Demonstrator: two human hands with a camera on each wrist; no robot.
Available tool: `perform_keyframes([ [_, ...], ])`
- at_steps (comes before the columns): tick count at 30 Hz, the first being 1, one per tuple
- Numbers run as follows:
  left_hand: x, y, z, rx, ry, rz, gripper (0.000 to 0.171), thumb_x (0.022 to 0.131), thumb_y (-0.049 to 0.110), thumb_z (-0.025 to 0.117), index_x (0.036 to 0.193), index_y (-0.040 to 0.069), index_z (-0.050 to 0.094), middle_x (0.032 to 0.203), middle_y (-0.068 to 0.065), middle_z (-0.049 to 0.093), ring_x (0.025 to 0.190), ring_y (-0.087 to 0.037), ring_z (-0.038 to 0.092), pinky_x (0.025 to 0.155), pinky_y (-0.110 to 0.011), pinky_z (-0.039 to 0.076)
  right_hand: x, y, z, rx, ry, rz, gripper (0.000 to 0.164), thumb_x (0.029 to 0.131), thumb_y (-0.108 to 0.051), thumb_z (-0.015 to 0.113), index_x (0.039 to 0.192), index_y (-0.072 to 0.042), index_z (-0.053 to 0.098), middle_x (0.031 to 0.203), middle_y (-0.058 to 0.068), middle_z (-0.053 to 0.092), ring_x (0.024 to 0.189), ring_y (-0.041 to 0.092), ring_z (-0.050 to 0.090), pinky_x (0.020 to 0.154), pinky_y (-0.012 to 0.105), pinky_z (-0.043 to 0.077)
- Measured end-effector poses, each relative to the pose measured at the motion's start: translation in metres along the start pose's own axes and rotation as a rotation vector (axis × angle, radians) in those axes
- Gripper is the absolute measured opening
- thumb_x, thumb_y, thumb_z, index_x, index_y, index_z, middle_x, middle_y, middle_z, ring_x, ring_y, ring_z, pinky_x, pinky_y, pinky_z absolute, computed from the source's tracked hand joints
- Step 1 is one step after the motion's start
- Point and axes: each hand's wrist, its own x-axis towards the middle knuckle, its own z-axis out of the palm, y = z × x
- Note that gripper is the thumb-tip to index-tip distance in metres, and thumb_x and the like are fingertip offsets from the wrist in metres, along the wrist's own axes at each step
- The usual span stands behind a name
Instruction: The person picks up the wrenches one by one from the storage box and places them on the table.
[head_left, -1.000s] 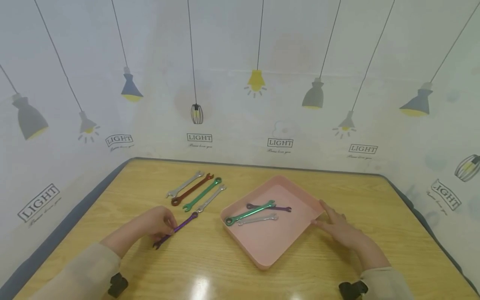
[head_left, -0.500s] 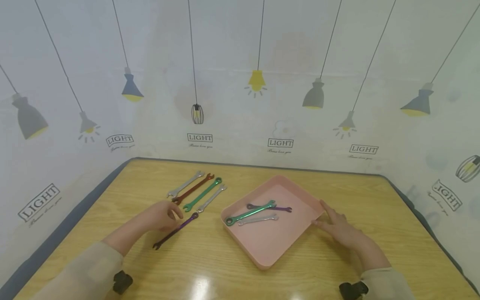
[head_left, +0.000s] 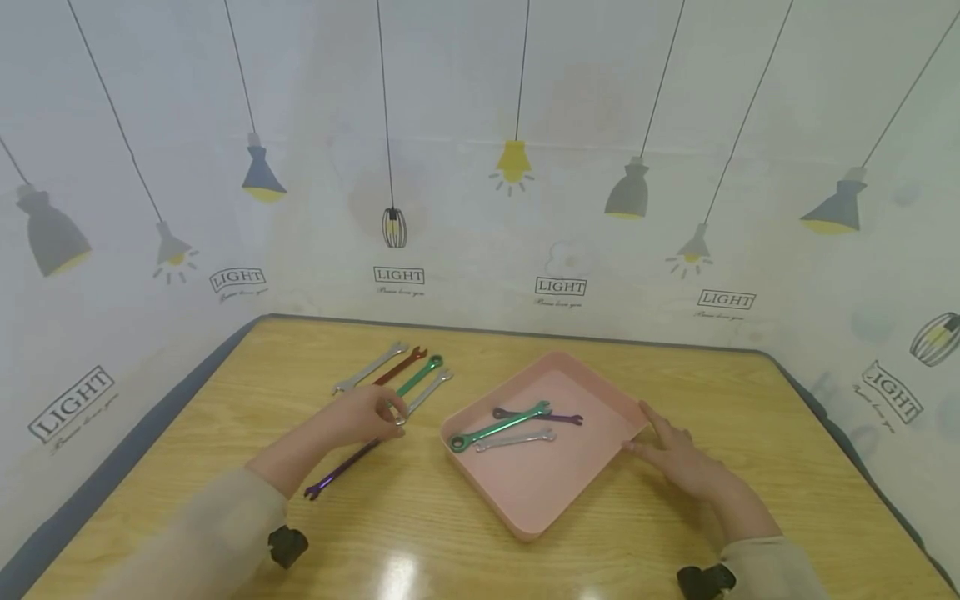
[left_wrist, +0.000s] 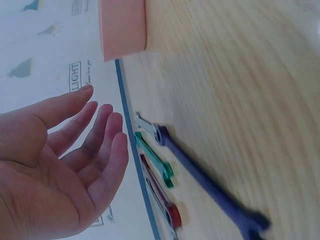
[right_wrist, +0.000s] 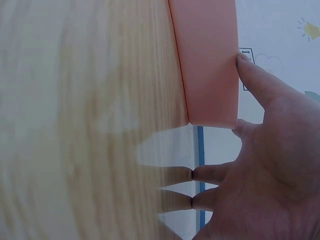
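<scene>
Wood-grain bench (head_left: 375, 525): relaxed, empty left hand (head_left: 363, 414) hovers by the nearer silver wrench (head_left: 431, 392), ten o'clock from the pink tray (head_left: 525, 487), likely a reach calling for a pinch; splayed right hand (head_left: 684, 463) touches the tray at three o'clock

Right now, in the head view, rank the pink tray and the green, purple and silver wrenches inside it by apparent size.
1. Pink tray
2. Green wrench
Then purple wrench and silver wrench, too alike in length to rank surely.

Head view forward and down across table (head_left: 420, 521), close low wrist views toward wall (head_left: 457, 100), pink tray (head_left: 540, 492) in all
</scene>
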Motion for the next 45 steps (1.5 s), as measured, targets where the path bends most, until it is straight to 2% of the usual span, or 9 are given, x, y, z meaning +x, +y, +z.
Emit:
perform_keyframes([
  [8, 0.018, 0.032, 0.014, -0.012, -0.010, 0.070, 0.023, 0.087, 0.011, 0.074, 0.109, 0.007, 0.068, 0.081, -0.002, 0.066, 0.071, -0.023, 0.063, 0.060, -0.032, 0.053, 0.003, 0.007, -0.001, 0.022, 0.013, -0.009, 0.089, 0.096, -0.054, 0.049, 0.156, -0.010, 0.001, 0.156, 0.031, -0.002, 0.128, 0.066, -0.020, 0.088, 0.081, -0.015],
  [14, 0.031, 0.050, 0.029, 0.007, -0.025, 0.108, 0.020, 0.087, 0.012, 0.073, 0.106, 0.011, 0.069, 0.084, -0.001, 0.065, 0.072, -0.018, 0.061, 0.063, -0.031, 0.052, 0.004, 0.011, 0.001, 0.033, 0.026, -0.021, 0.095, 0.093, -0.060, 0.050, 0.156, -0.008, 0.002, 0.157, 0.029, 0.000, 0.129, 0.065, -0.020, 0.087, 0.080, -0.017],
  [18, 0.039, 0.060, 0.040, 0.013, -0.035, 0.128, 0.020, 0.086, 0.014, 0.074, 0.106, 0.014, 0.070, 0.089, 0.000, 0.065, 0.077, -0.016, 0.061, 0.065, -0.031, 0.053, 0.004, 0.009, 0.000, 0.013, 0.016, -0.025, 0.091, 0.095, -0.057, 0.048, 0.156, -0.010, 0.001, 0.156, 0.031, -0.001, 0.127, 0.067, -0.020, 0.087, 0.080, -0.017],
  [26, 0.055, 0.082, 0.063, 0.016, -0.043, 0.145, 0.027, 0.086, 0.018, 0.075, 0.111, 0.012, 0.070, 0.094, 0.000, 0.066, 0.079, -0.016, 0.062, 0.065, -0.031, 0.055, 0.002, 0.003, -0.001, -0.006, 0.011, -0.010, 0.086, 0.098, -0.050, 0.048, 0.155, -0.006, 0.000, 0.155, 0.032, -0.001, 0.127, 0.068, -0.018, 0.089, 0.081, -0.014],
  [30, 0.061, 0.086, 0.076, 0.014, -0.055, 0.153, 0.025, 0.087, 0.017, 0.074, 0.111, 0.013, 0.070, 0.093, 0.001, 0.066, 0.078, -0.015, 0.061, 0.064, -0.029, 0.053, 0.002, 0.002, 0.000, 0.007, 0.007, -0.003, 0.086, 0.099, -0.049, 0.047, 0.156, -0.006, 0.000, 0.156, 0.031, -0.001, 0.128, 0.067, -0.019, 0.089, 0.081, -0.013],
  [33, 0.069, 0.086, 0.089, 0.053, -0.064, 0.160, 0.021, 0.087, 0.016, 0.073, 0.108, 0.017, 0.070, 0.089, 0.005, 0.065, 0.075, -0.012, 0.060, 0.061, -0.027, 0.053, 0.002, 0.003, 0.000, 0.022, 0.002, 0.006, 0.087, 0.098, -0.050, 0.048, 0.156, -0.007, -0.001, 0.156, 0.030, -0.002, 0.128, 0.066, -0.020, 0.089, 0.081, -0.014],
  [36, 0.077, 0.085, 0.098, 0.109, -0.066, 0.184, 0.018, 0.086, 0.014, 0.075, 0.103, 0.019, 0.071, 0.086, 0.007, 0.064, 0.076, -0.010, 0.059, 0.066, -0.026, 0.052, 0.002, 0.004, -0.001, 0.028, 0.002, 0.007, 0.088, 0.098, -0.051, 0.049, 0.156, -0.007, -0.001, 0.157, 0.030, -0.002, 0.129, 0.065, -0.021, 0.089, 0.080, -0.015],
  [39, 0.082, 0.085, 0.104, 0.126, -0.072, 0.188, 0.017, 0.084, 0.012, 0.076, 0.100, 0.018, 0.072, 0.085, 0.007, 0.064, 0.078, -0.009, 0.059, 0.070, -0.025, 0.050, 0.002, 0.004, -0.001, 0.028, -0.002, 0.000, 0.088, 0.098, -0.052, 0.048, 0.156, -0.009, -0.001, 0.157, 0.029, -0.003, 0.129, 0.064, -0.022, 0.089, 0.080, -0.016],
  [45, 0.087, 0.084, 0.112, 0.129, -0.066, 0.107, 0.010, 0.084, 0.014, 0.075, 0.094, 0.019, 0.074, 0.088, 0.005, 0.064, 0.077, -0.012, 0.058, 0.068, -0.027, 0.051, 0.001, 0.004, -0.001, 0.021, -0.002, -0.016, 0.086, 0.098, -0.050, 0.048, 0.156, -0.010, -0.001, 0.155, 0.032, -0.002, 0.127, 0.067, -0.020, 0.086, 0.081, -0.015],
])
